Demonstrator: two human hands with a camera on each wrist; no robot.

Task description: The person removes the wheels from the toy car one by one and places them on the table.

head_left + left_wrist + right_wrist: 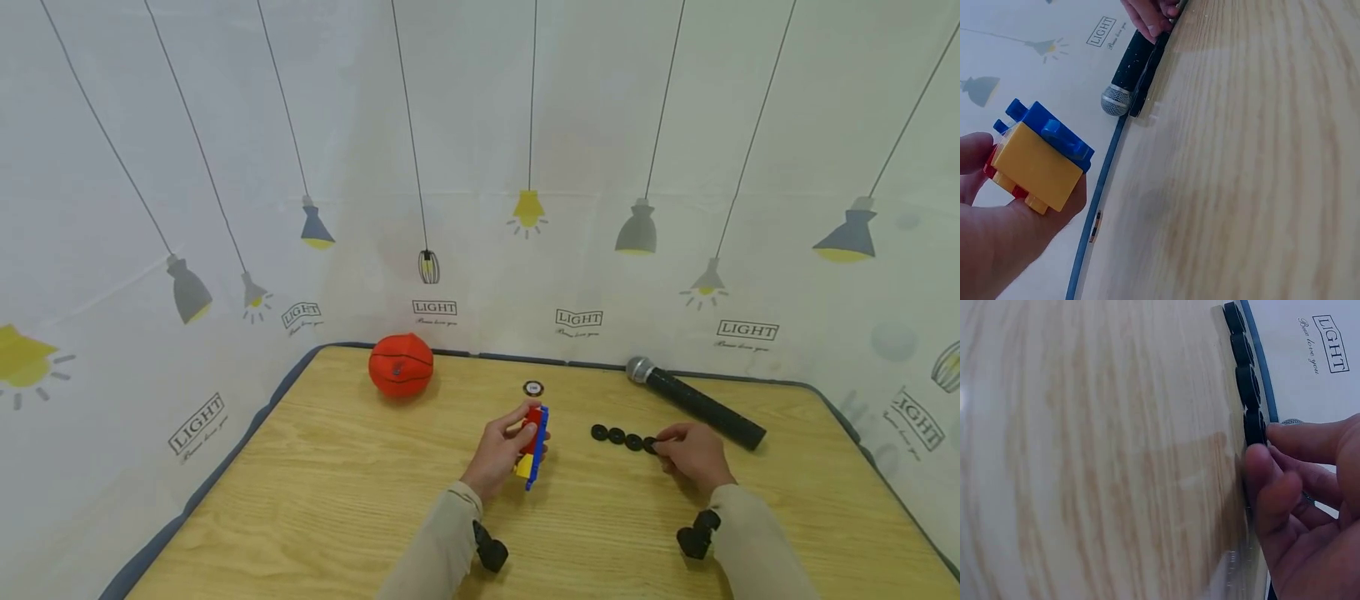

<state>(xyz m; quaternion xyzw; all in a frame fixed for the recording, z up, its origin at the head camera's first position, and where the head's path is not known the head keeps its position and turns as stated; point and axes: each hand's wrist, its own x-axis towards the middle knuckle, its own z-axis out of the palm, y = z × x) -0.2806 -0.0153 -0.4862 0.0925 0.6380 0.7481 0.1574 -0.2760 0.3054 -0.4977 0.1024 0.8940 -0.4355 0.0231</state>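
Observation:
My left hand (497,457) grips a small build of toy building blocks (538,450), red and yellow with a long blue piece along one side, raised over the table. In the left wrist view the yellow block (1038,165) faces the camera, studs pointing down, and the blue piece lies above it. Several small black toy wheels (617,436), flat and round, form a row on the table to the right. At the row's right end my right hand (696,457) pinches the last wheel (1255,428) between thumb and index finger, close against its neighbour.
Behind the right hand a black microphone (705,406) with a silver head lies slantwise. A round chip (533,388) rests beyond the left hand. To the far left sits a red ball (401,366) with black lines. A printed white curtain (480,250) borders the wooden table (315,500).

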